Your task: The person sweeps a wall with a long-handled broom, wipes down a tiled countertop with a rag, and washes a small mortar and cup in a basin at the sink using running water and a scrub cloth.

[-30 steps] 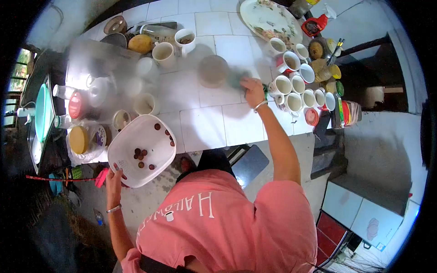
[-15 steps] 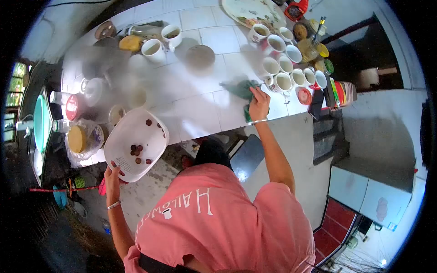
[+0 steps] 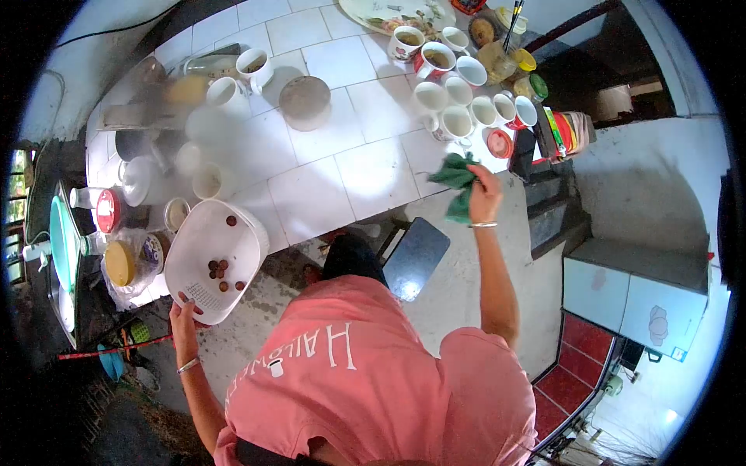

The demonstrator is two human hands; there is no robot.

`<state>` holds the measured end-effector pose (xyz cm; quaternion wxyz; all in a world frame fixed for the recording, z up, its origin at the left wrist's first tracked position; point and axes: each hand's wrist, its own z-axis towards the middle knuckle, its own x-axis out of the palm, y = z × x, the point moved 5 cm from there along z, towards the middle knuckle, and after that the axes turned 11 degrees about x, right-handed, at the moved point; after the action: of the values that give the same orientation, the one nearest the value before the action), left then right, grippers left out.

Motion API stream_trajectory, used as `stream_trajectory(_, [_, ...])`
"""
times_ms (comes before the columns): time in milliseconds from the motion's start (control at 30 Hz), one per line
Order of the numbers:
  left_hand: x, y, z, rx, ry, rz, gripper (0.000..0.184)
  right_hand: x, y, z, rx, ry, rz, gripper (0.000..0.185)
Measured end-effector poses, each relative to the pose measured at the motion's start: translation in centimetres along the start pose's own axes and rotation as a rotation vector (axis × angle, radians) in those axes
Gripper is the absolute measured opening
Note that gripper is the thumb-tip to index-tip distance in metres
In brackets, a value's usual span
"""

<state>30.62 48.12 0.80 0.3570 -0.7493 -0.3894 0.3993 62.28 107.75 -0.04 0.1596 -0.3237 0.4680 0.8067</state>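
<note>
My left hand (image 3: 185,320) grips the near rim of a white plastic basket (image 3: 198,252), which tilts at the counter's front edge. Several small reddish-brown round pieces (image 3: 218,269) lie inside it. A crumpled green cloth (image 3: 458,186) is held in my right hand (image 3: 485,194), at the front edge of the white tiled counter (image 3: 357,167). Closest to that hand are several white mugs (image 3: 454,123) and a red round lid (image 3: 500,144) at the counter's right end.
Jars with a red lid (image 3: 108,210) and a yellow lid (image 3: 120,262) stand left of the basket. A round grey-brown disc (image 3: 305,102) lies mid-counter. Two mugs (image 3: 254,70) stand farther back, and a floral tray (image 3: 400,14) is at the rear. Below is a dark stool-like surface (image 3: 417,256).
My right hand has moved right and toward me with the green cloth, from the tiles to the counter's edge. My left hand stays on the basket; the view has shifted slightly.
</note>
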Motion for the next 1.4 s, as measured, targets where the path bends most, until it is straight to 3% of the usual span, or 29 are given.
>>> stream_trajectory(167, [0.0,0.0,0.0,-0.008,0.017,0.022,0.026,-1.9,-6.2,4.8,0.113,-0.023,-0.095,0.034])
stream_trajectory(333, [0.3,-1.1,-0.2,0.021,0.029,0.017,0.019,3.9,-10.0,4.3,-0.035,0.046,-0.381,0.040])
stream_trajectory(533, [-0.2,0.3,0.3,-0.022,0.001,0.038,0.023,7.6,-3.2,-2.0,-0.095,0.191,-0.541,0.045])
stream_trajectory(733, [-0.4,0.3,-0.1,-0.020,0.027,0.005,0.021,13.6,8.6,-6.3,-0.188,0.327,-0.234,0.036])
stream_trajectory(933, [-0.7,1.0,-0.6,0.014,-0.027,-0.060,0.025,20.2,12.8,-4.1,-0.084,0.241,-0.091,0.036])
stream_trajectory(1067, [-0.6,-0.3,-1.3,-0.086,-0.038,0.023,0.035,22.9,13.5,-1.6,0.066,0.193,-0.061,0.038])
stream_trajectory(1167, [-2.2,-1.2,-1.7,0.218,-0.324,0.622,0.043,24.6,13.4,-0.2,0.118,0.128,-0.048,0.043])
stream_trajectory(1267, [2.9,-12.6,-3.5,0.816,-0.535,1.046,0.055,25.5,14.0,1.2,0.139,0.096,-0.032,0.044])
stream_trajectory(1333, [7.8,-15.9,-1.0,0.754,-0.309,0.687,0.059,26.7,13.8,2.5,0.113,0.124,-0.028,0.045])
stream_trajectory(1400, [14.3,-19.3,2.0,0.852,-0.030,0.535,0.062,27.3,14.1,3.8,0.096,0.163,-0.004,0.045])
